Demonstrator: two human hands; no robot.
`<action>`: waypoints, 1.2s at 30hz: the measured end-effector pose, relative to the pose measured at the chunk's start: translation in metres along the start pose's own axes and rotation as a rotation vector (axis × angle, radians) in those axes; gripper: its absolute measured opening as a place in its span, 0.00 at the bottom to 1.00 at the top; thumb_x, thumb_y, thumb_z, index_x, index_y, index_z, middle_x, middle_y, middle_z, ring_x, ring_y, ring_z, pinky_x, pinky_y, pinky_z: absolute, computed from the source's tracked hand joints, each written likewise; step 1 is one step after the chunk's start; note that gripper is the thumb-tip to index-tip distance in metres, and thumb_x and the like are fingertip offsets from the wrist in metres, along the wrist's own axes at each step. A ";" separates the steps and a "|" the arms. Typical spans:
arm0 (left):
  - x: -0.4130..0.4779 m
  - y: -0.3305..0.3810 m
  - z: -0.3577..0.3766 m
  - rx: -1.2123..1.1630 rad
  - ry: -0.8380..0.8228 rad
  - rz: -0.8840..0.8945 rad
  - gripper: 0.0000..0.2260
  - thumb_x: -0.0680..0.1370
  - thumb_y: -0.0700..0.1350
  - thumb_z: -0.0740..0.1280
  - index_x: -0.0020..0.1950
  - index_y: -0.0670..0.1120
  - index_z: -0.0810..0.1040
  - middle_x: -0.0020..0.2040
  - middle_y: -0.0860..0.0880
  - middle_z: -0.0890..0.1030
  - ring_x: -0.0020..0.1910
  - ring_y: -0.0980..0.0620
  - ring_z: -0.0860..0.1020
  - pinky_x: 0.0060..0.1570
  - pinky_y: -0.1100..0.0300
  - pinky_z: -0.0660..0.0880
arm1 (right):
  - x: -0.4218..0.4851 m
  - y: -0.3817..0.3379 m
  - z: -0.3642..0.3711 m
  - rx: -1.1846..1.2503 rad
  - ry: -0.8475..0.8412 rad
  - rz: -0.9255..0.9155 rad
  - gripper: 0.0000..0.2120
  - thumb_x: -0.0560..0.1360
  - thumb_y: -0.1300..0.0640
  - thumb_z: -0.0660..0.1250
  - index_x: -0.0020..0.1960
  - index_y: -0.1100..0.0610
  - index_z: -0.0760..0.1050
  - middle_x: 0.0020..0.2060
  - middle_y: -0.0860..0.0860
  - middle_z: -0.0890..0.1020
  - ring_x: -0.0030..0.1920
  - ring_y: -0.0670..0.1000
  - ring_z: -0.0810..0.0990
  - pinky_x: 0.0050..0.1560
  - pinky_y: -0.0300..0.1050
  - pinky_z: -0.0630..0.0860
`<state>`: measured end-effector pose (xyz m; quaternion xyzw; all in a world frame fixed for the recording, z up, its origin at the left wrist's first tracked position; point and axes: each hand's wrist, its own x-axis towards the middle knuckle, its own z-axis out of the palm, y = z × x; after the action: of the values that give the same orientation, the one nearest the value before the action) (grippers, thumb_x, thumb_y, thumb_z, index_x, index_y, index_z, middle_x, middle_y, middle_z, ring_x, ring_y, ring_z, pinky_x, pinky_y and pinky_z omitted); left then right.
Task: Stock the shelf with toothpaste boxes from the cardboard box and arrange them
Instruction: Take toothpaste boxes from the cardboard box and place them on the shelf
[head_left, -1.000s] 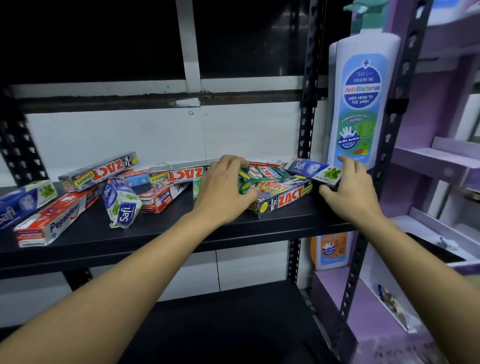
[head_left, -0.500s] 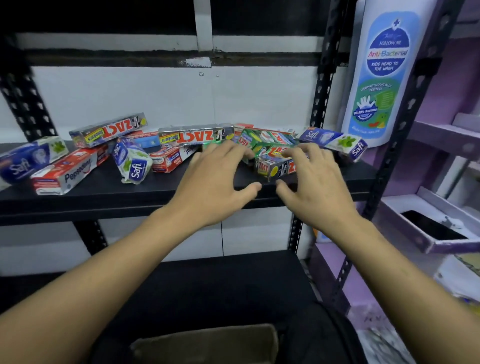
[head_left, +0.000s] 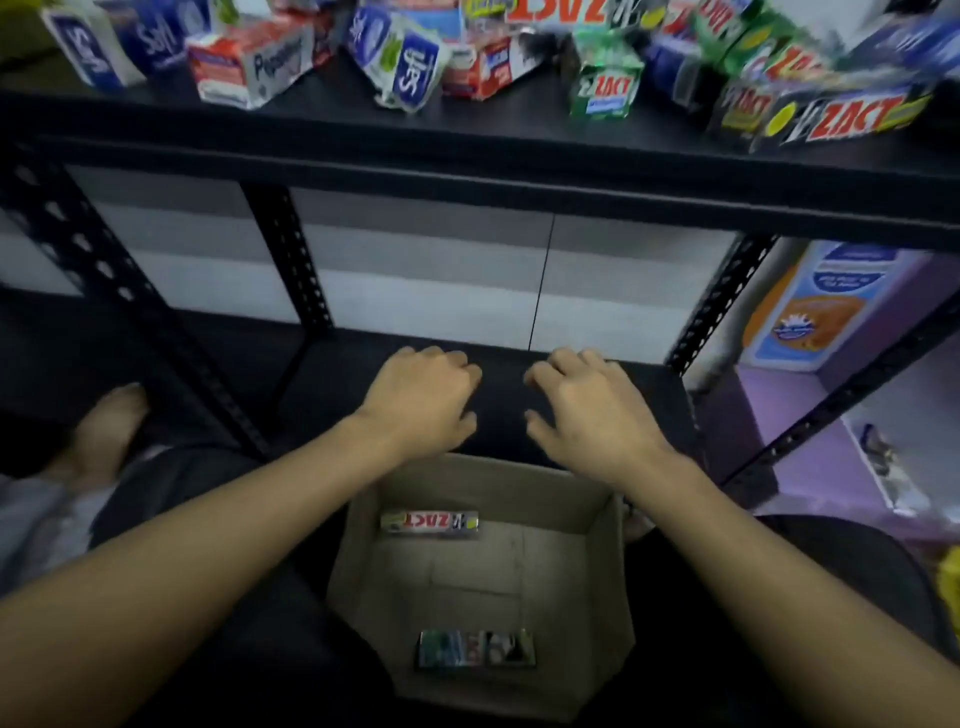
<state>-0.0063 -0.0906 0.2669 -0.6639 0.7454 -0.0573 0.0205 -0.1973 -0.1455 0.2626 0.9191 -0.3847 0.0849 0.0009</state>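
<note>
An open cardboard box (head_left: 363, 571) stands low in the middle, between my forearms. Inside it lie a silver Zact toothpaste box (head_left: 430, 521) at the far side and a darker toothpaste box (head_left: 475, 648) at the near side. My left hand (head_left: 423, 402) and my right hand (head_left: 584, 410) hover just beyond the box's far rim, palms down, fingers loosely curled and apart, holding nothing. Along the top, the black shelf (head_left: 467, 156) carries a jumble of several toothpaste boxes: Pepsodent (head_left: 249, 65), Safi (head_left: 402, 57) and Zact (head_left: 841, 122).
A lower black shelf board (head_left: 498, 374) lies under my hands. Perforated black uprights (head_left: 104, 270) stand left and right. A purple display (head_left: 841, 415) with an orange-and-blue bottle (head_left: 810, 306) sits to the right. A bare foot (head_left: 104, 431) rests at the left.
My view has tipped down from the upper shelf to the cardboard box. Both hands have let go of the toothpaste boxes on the shelf and dropped to just above the box.
</note>
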 end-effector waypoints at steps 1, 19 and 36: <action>-0.003 -0.002 0.016 0.004 -0.054 -0.009 0.14 0.77 0.55 0.64 0.56 0.48 0.77 0.53 0.50 0.78 0.52 0.47 0.77 0.49 0.52 0.71 | 0.000 -0.003 0.016 0.000 -0.064 -0.005 0.20 0.77 0.46 0.63 0.65 0.52 0.72 0.58 0.51 0.76 0.57 0.56 0.72 0.56 0.52 0.70; -0.090 0.015 0.279 -0.375 -0.733 -0.167 0.15 0.79 0.49 0.64 0.64 0.47 0.74 0.61 0.44 0.77 0.59 0.42 0.77 0.56 0.50 0.75 | -0.060 -0.020 0.250 0.103 -0.932 0.087 0.18 0.75 0.49 0.66 0.63 0.51 0.73 0.59 0.53 0.77 0.57 0.55 0.75 0.57 0.53 0.75; -0.136 0.058 0.392 -0.937 -0.782 -0.645 0.28 0.71 0.49 0.76 0.70 0.48 0.75 0.67 0.45 0.75 0.65 0.43 0.74 0.66 0.54 0.71 | -0.012 -0.014 0.323 0.182 -1.035 0.071 0.27 0.78 0.51 0.66 0.74 0.52 0.64 0.68 0.56 0.71 0.67 0.57 0.70 0.63 0.51 0.71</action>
<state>-0.0061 0.0284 -0.1348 -0.7631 0.3947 0.5114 -0.0195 -0.1456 -0.1484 -0.0571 0.8236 -0.3567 -0.3471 -0.2719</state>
